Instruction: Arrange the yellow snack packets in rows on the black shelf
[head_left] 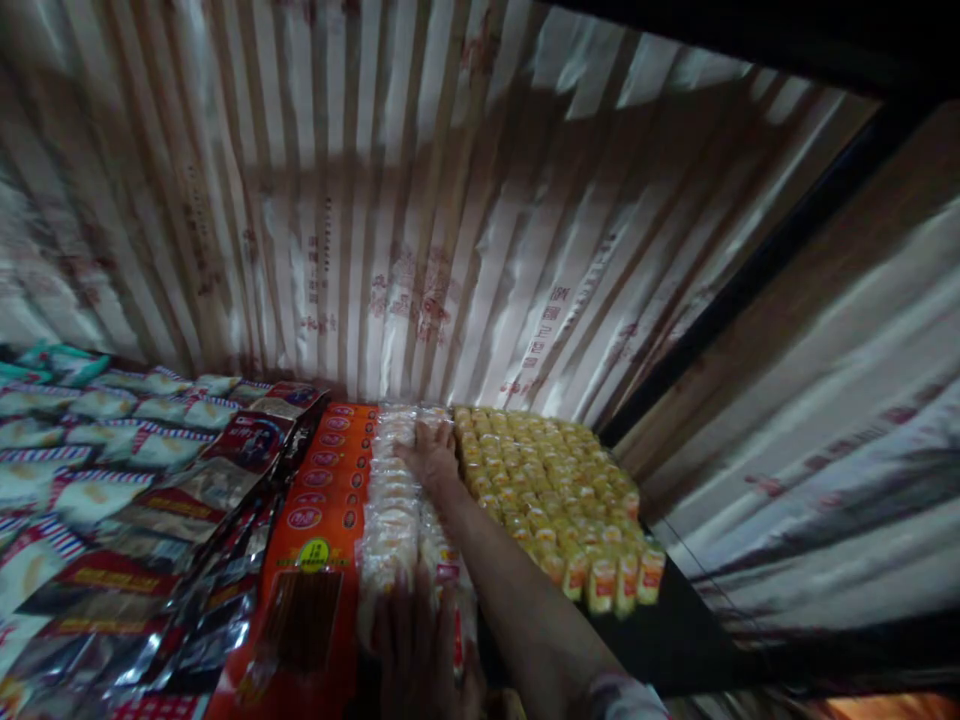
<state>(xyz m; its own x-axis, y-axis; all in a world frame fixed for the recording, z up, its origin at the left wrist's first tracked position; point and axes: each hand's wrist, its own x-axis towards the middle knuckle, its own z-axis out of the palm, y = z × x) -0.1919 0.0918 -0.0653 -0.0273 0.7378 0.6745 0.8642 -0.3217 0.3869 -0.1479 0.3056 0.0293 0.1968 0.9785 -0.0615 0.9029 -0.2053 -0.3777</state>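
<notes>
Nearest, at the bottom of the view, the left hand point(424, 660) is blurring over the near end of the pale, rounded packets in clear, shiny plastic point(390, 495), its fingers stretching out released and pointing away; whether they are pressing on the wrapping, one cannot tell. Beside it, the right forearm is reaching in from a pale patterned sleeve point(622, 698) and crossing the front of a block of small, upright yellow wrapped packets point(525, 475), which is standing on a dark tabletop point(667, 630). To the left of the pale packets, flat orange-red packages with oval logos point(322, 480) are lying overlapped, and beyond them glossy dark-red and silver pouches point(210, 480) are bordering white pouches with striped edges point(97, 490). Farther off, the right hand point(433, 455) is resting palm down on the far end of the pale packets, fingers spreading, clenching nothing. Those packets are already forming two close columns, seemingly in order at the far end; how much is remaining to straighten near the left hand is staying unclear. Their long axis is running from the near side away, the far end pointing towards the pale striped sheeting with red print point(412, 220)
</notes>
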